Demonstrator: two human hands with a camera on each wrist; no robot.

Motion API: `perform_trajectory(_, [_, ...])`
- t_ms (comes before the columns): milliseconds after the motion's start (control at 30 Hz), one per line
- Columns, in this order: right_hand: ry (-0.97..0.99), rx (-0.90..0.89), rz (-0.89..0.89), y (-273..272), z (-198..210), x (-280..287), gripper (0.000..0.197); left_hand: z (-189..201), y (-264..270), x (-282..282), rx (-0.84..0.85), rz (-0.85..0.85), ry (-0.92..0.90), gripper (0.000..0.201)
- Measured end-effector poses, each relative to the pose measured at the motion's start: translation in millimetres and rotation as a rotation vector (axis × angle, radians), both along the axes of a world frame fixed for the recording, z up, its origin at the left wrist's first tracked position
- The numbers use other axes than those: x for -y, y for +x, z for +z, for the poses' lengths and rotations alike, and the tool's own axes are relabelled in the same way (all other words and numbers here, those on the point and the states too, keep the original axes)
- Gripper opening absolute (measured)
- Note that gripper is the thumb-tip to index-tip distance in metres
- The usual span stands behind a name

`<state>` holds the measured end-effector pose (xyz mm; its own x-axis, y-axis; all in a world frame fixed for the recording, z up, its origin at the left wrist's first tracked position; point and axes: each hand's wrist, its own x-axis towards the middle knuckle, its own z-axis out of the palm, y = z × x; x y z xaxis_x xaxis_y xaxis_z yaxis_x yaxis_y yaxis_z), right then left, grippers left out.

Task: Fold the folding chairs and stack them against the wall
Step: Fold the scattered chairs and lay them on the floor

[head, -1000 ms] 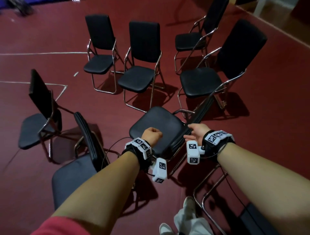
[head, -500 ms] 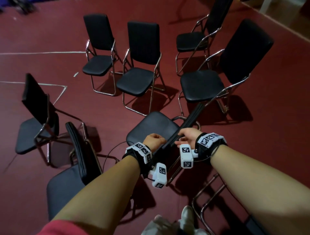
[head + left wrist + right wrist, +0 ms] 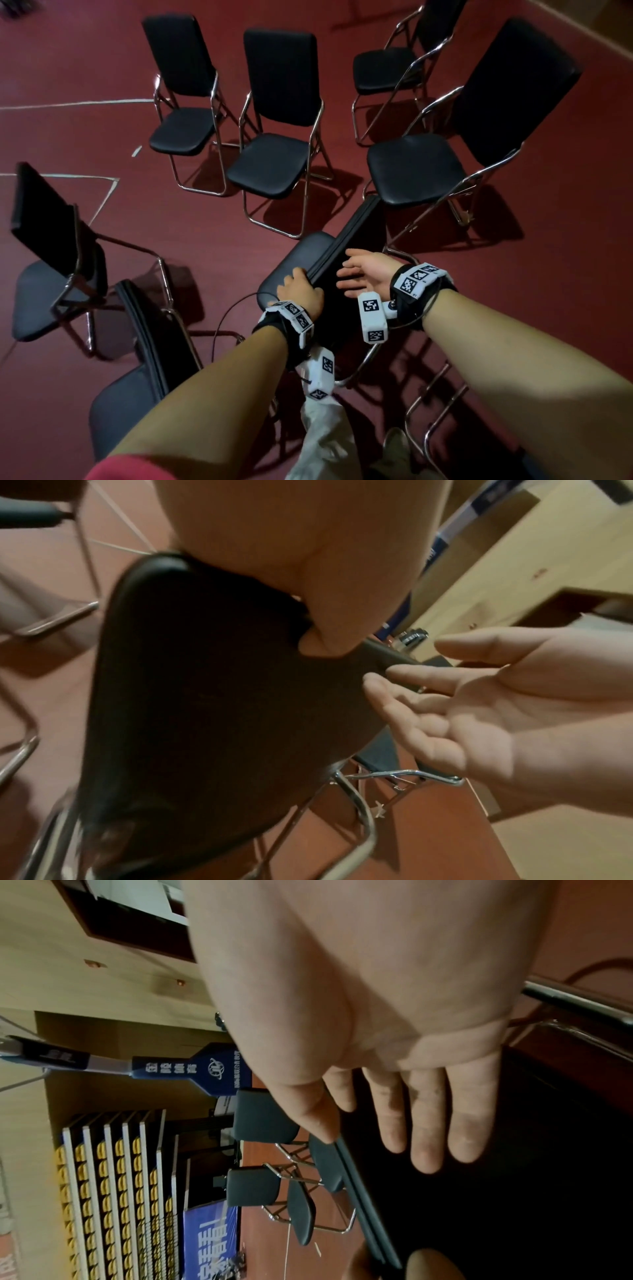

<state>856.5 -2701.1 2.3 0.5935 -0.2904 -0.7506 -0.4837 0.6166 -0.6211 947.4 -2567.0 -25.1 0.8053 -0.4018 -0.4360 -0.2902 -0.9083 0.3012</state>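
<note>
The black folding chair in front of me is half folded, its seat [image 3: 294, 260] tipped up against its backrest [image 3: 356, 236]. My left hand [image 3: 299, 289] grips the top edge of the backrest, thumb curled onto the black pad [image 3: 205, 696]. My right hand [image 3: 359, 275] is open with straight fingers at the back face of the backrest [image 3: 514, 1204]; I cannot tell whether it touches. In the left wrist view the right hand [image 3: 462, 704] shows palm up beside the pad. The chair's chrome frame [image 3: 363, 804] shows below.
Several unfolded black chairs stand around on the red floor: two ahead [image 3: 181, 85] [image 3: 277, 120], two at the right [image 3: 394, 65] [image 3: 445, 137], one at the left [image 3: 51, 240], one near my left arm [image 3: 144, 359]. A chrome frame [image 3: 428, 428] lies by my right leg.
The backrest and seat have swung closer together. My right hand has let go of the backrest's edge and opened. My left hand has moved onto the backrest's top edge.
</note>
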Motion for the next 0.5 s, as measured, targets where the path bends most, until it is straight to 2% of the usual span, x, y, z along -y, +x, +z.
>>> perform_trajectory(133, [0.019,-0.041,-0.074,35.2,-14.4,5.4,0.038,-13.7,66.4,4.7,0.072,-0.008,0.026,0.036])
perform_trajectory(333, [0.057,-0.200,-0.184,88.5,-50.0,4.1,0.019,-47.9,181.2,-4.5,0.035,-0.003,0.094,0.040])
perform_trajectory(500, [0.075,-0.353,-0.300,116.1,-90.5,6.0,0.019,-81.6,242.3,-0.2,0.071,0.037,0.168,0.040])
